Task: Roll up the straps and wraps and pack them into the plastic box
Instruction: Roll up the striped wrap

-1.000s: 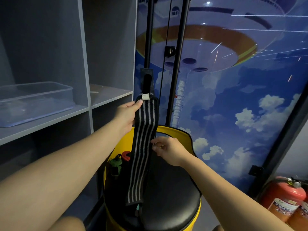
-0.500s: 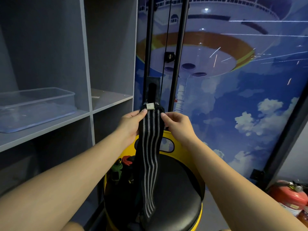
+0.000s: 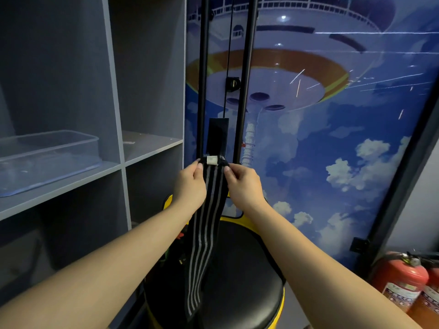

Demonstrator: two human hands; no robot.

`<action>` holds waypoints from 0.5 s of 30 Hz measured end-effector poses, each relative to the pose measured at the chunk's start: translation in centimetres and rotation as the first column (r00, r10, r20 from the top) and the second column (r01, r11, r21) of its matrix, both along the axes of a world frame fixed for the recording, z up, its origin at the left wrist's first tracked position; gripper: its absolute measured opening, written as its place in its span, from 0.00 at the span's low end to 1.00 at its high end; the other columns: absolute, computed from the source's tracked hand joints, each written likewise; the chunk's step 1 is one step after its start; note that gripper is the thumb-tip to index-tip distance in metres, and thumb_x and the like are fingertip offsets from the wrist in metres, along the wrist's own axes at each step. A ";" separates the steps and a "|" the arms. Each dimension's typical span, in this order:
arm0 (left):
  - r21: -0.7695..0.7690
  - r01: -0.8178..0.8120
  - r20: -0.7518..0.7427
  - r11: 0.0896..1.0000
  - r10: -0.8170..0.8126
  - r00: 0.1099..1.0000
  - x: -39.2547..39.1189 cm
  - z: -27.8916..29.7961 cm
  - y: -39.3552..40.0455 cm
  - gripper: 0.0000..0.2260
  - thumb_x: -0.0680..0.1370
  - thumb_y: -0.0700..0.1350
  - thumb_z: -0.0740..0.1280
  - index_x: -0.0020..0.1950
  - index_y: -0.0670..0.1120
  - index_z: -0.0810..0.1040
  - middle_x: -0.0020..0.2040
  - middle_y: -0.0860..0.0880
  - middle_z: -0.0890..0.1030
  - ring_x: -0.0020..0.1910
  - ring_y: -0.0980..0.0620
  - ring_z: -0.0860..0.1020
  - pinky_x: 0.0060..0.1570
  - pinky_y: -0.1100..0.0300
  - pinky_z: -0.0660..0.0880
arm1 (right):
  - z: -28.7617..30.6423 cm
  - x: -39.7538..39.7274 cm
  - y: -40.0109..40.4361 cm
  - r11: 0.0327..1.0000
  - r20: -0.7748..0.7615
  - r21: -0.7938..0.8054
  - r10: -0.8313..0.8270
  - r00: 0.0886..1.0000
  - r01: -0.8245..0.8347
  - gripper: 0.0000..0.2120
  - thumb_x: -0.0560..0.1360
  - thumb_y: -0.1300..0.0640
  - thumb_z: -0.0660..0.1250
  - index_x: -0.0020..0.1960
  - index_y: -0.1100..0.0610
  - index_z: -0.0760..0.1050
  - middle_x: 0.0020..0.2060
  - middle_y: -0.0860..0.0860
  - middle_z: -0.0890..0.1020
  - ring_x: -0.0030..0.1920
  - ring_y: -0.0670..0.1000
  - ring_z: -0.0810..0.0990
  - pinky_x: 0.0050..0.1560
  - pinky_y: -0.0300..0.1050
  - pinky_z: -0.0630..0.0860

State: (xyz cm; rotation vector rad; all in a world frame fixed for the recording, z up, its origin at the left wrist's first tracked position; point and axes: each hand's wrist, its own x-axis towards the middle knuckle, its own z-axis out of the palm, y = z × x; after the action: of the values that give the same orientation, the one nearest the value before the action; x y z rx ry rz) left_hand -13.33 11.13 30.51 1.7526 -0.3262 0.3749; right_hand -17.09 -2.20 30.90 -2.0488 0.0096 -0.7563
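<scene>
Far wall: big mural (image 3: pixel 332 115) of a white ship hull in blue sky with clouds, black cable-machine rails (image 3: pixel 244 79) running vertically in front of it. Left side: grey shelf unit (image 3: pixel 114 91). Plastic box (image 3: pixel 47 157), clear, sits on the left shelf compartment at mid height, well apart from the hands; contents not discernible. Near centre: round stool (image 3: pixel 237 281) with black padded seat and yellow rim. Some red and green items wedged at its left edge, too dark to identify. Lower right corner: two red fire extinguishers (image 3: pixel 403 283) side by side on the floor.

Wrap (image 3: pixel 206 222), black with grey lengthwise stripes, hangs vertically above the stool; lower end drapes down onto the seat's left side. Small white tag (image 3: pixel 212 160) at its top edge.

Left hand (image 3: pixel 190 186) pinches the wrap's top left corner between thumb and fingers. Right hand (image 3: pixel 242 184) pinches the top right corner the same way. Both arms extended, hands level, just beside each other with the wrap between them.
</scene>
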 end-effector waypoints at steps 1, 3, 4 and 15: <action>-0.032 -0.005 -0.019 0.999 0.004 1.000 -0.1 -0.1 -0.3 0.16 0.86 0.48 0.57 0.70 0.48 0.78 0.59 0.52 0.82 0.59 0.51 0.78 0.57 0.59 0.71 | 0.0 -0.1 -0.1 1.000 0.005 -0.008 -0.007 1.000 0.007 0.09 0.84 0.53 0.61 0.47 0.49 0.76 0.29 0.40 0.73 0.27 0.36 0.71 0.28 0.27 0.65; -0.109 -0.006 -0.078 0.994 -0.002 0.997 0.0 -0.3 -0.5 0.13 0.85 0.49 0.60 0.65 0.48 0.81 0.57 0.52 0.83 0.56 0.52 0.80 0.56 0.58 0.73 | 0.0 -0.5 -0.4 0.999 0.006 -0.026 -0.020 1.000 0.020 0.09 0.84 0.52 0.61 0.47 0.50 0.77 0.30 0.40 0.74 0.30 0.34 0.73 0.30 0.26 0.66; -0.165 0.014 -0.123 0.986 -0.035 0.992 0.2 -0.3 -0.5 0.12 0.84 0.50 0.63 0.62 0.49 0.82 0.55 0.51 0.84 0.54 0.53 0.81 0.56 0.57 0.75 | -0.1 -0.7 -0.6 1.000 0.002 -0.017 -0.021 1.000 0.022 0.09 0.83 0.52 0.61 0.49 0.51 0.79 0.33 0.41 0.78 0.34 0.34 0.75 0.33 0.27 0.67; 0.247 0.330 -0.017 0.911 -0.336 0.942 1.4 -0.1 1.5 0.09 0.85 0.55 0.56 0.55 0.56 0.74 0.47 0.46 0.80 0.48 0.44 0.81 0.50 0.40 0.79 | -0.6 -2.4 -2.7 0.997 -0.008 -0.070 0.044 0.999 -0.044 0.07 0.84 0.47 0.58 0.51 0.46 0.74 0.41 0.49 0.82 0.40 0.53 0.83 0.41 0.59 0.83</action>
State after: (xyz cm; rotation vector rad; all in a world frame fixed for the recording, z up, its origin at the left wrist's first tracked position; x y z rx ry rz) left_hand -11.97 12.63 30.44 1.8920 -0.7057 0.1116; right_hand -19.53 -4.93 30.32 -2.1115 -0.0588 -0.7320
